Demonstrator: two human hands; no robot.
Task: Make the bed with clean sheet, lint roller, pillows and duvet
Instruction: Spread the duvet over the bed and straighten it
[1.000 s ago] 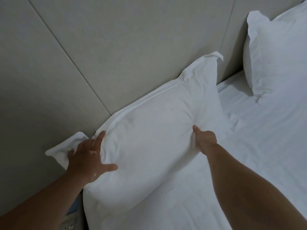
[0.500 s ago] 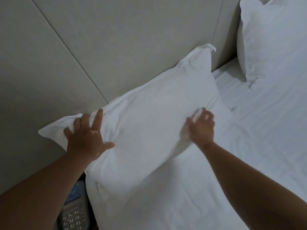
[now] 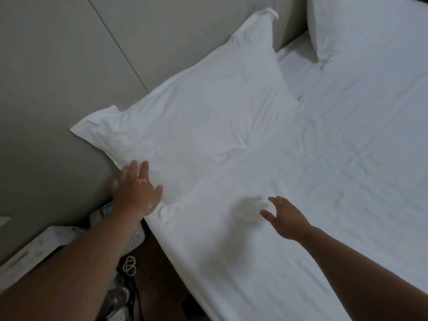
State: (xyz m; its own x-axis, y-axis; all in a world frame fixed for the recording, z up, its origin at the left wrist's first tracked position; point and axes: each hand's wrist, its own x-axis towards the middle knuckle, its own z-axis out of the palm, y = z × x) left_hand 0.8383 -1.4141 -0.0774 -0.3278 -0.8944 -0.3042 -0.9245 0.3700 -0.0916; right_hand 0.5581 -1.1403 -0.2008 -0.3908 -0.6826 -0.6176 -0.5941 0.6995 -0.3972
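We saw the pillow (image 3: 208,112) with the headboard (image 3: 69,66) behind it and the sheet (image 3: 347,170) under it. Our left hand (image 3: 136,191), fingers straight, was at its left corner. Our right hand (image 3: 284,216), relaxed and holding nothing, was near its front edge.

Beige panelled wall (image 3: 69,66), thin seams, dark brown floor (image 3: 162,262), telephone (image 3: 136,237), coiled white cord (image 3: 129,265), dim light

Pillow (image 3: 208,107) & sheet (image 3: 347,158): matt white cloth, creased; headboard (image 3: 58,66) smooth matt panel.
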